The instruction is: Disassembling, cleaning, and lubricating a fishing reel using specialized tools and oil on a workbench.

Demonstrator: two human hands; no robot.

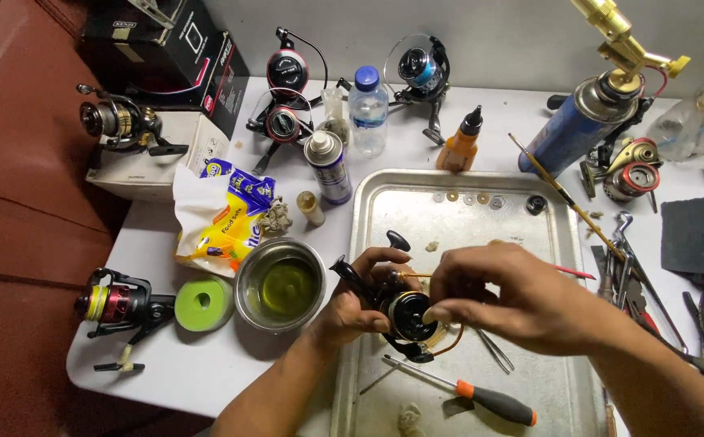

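My left hand [360,303] grips a black and gold fishing reel [405,316] from the left, holding it just above a metal tray [384,194]. My right hand [506,295] comes in from the right, its fingertips pinching the front of the reel's spool. An orange-handled screwdriver [481,396] lies in the tray just below the reel. Tweezers [494,350] rest under my right hand. Several small washers [469,197] sit in a row along the tray's far edge.
A steel bowl of yellowish liquid [281,285] and a green foam roll [203,303] sit left of the tray. Other reels [121,307] [117,121] [287,97], a spray can [328,166], water bottle [367,109], blue gas torch [587,113], and pliers and tools [692,316] crowd the white table.
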